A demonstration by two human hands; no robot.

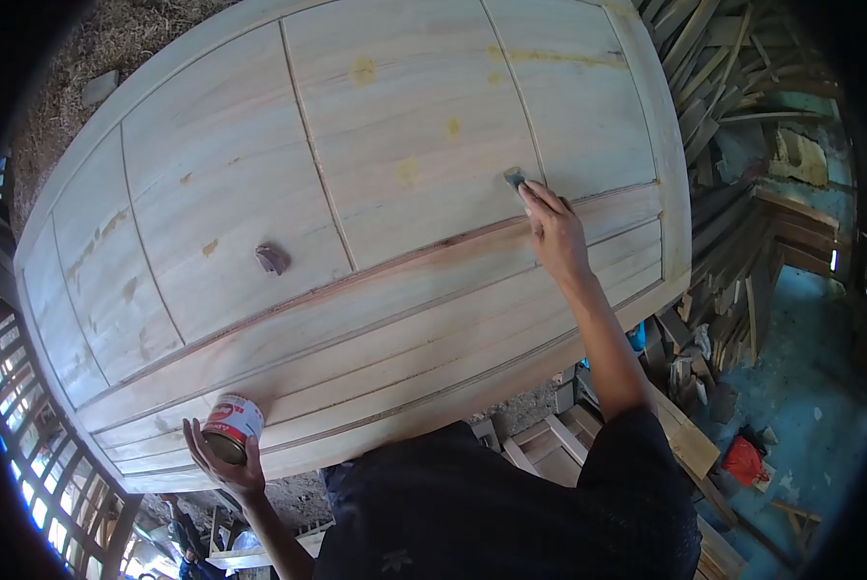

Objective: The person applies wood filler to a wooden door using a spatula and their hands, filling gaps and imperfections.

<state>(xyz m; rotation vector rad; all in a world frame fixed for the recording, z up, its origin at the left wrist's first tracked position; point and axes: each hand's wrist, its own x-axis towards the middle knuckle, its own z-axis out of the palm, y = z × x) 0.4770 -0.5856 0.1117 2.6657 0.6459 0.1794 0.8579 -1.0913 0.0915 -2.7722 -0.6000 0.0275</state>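
A large pale wooden door panel [404, 126] with grooves and mouldings lies flat in front of me. My right hand [556, 232] is closed on a small putty knife [514, 177], its blade against the panel beside a groove. Fingers hide most of the tool. At the panel's near left edge, my left hand [229, 471] grips a tin can [235, 418] with a red and white label, tilted so that one dark end faces me. A crumpled dark piece, maybe folded sandpaper [272, 258], rests on the panel between my hands. Yellow and brown smears mark the wood.
Stacked wood strips [723, 77] crowd the right side, beyond the panel's edge. A red bag [743, 461] lies on the bluish floor. Slatted woodwork [42, 454] stands at the left, and part of another person [190, 541] shows at the lower left.
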